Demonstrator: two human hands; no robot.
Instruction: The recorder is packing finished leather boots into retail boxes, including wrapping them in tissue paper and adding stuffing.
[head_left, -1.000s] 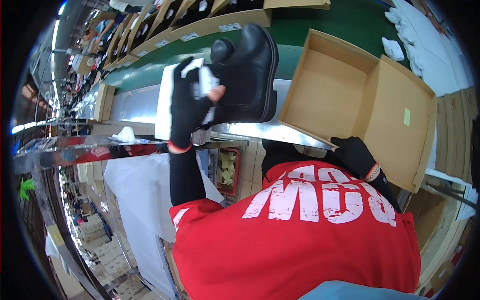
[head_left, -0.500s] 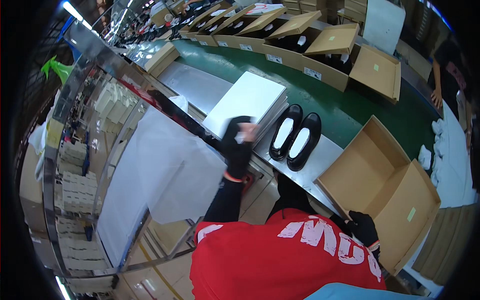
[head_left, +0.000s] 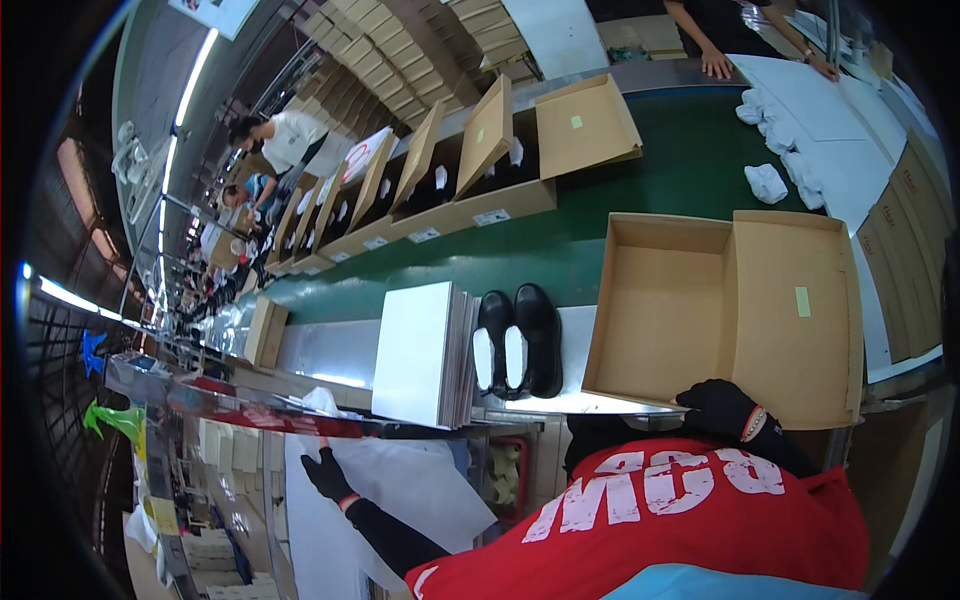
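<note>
My left hand [head_left: 328, 474], in a black glove with bare fingertips, reaches over a large sheet of thin white paper [head_left: 400, 495] at the left. Its fingers are apart, with nothing seen between them. My right hand [head_left: 720, 408], gloved in black too, is closed on the near edge of an open brown shoe box [head_left: 668, 310]. The box's lid [head_left: 790, 350] lies folded back to the right, and its inside is bare. Left of the box, a pair of black shoes [head_left: 540, 335] with white paper stuffing stands on the metal ledge beside a stack of white sheets [head_left: 412, 350].
Beyond the ledge runs a green conveyor belt [head_left: 680, 160] with a row of open shoe boxes [head_left: 480, 205]. White paper wads [head_left: 767, 184] lie at the right, near flattened brown cardboard [head_left: 905, 260]. Across the belt a co-worker's hand [head_left: 715, 62] rests on the edge.
My left hand has moved left, away from the white stack, to over the thin paper. The view has turned; my right hand stays at the box's near edge.
</note>
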